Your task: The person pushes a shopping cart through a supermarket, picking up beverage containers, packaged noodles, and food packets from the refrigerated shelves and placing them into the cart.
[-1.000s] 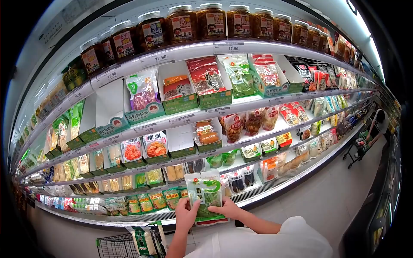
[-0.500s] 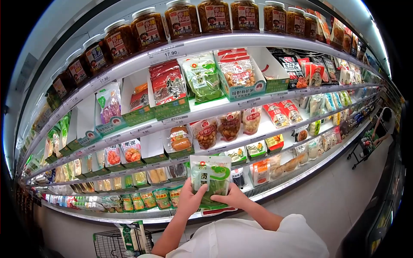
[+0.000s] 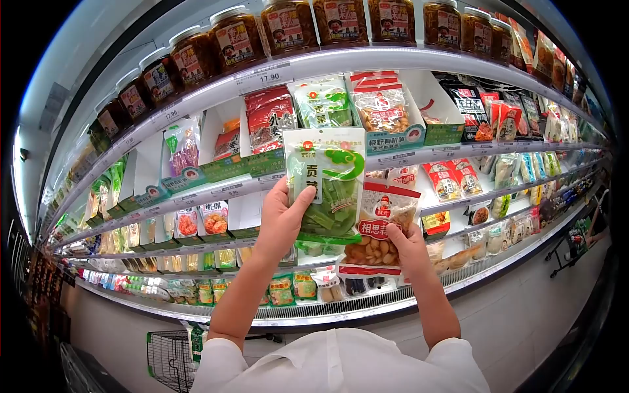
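Note:
Raised in front of the shelves, my left hand (image 3: 282, 213) is closed on the left edge of a green-and-clear packet of vegetable stems (image 3: 331, 219), thumb on its front. My right hand (image 3: 411, 247) pinches the right side of a red-and-clear packet of garlic cloves (image 3: 370, 254). That packet sits lower, its upper left part hidden behind the green one. A similar green packet (image 3: 321, 101) stands on the shelf behind, next to a red packet (image 3: 268, 121) in a carton.
Brown jars (image 3: 341, 23) line the top shelf. Price tags run along the shelf edge (image 3: 268, 77). Lower shelves hold several bagged foods (image 3: 282, 289). A wire cart (image 3: 169, 357) stands at lower left. Another cart (image 3: 570, 252) is at the far right.
Both hands held the green packet low, a red edge showing beneath. Now the packets are higher and separated, one in each hand, with the garlic packet out to the right.

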